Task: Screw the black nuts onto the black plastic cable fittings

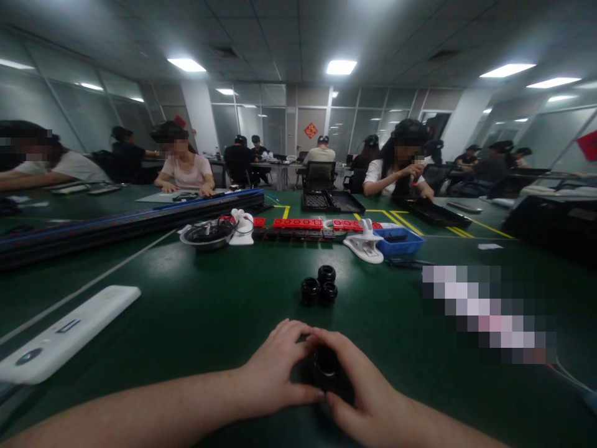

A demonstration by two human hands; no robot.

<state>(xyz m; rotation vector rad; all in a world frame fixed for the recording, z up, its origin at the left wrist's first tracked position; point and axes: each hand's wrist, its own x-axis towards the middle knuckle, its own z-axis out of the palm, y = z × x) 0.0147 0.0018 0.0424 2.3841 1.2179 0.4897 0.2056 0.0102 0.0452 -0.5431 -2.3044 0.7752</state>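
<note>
Probably light and rigid, the black round part (325, 364) sits pinched between left hand (275, 364) and right hand (359, 392) grips; best taken by its rim.

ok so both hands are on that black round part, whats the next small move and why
Probably tip the black round part up toward the camera: the left hand and right hand cup it from both sides, low on the green table, so only its open top shows.

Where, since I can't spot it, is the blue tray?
In the head view, the blue tray sits right of centre on the green table, just right of a white clip stand and beyond the black rings.
</note>
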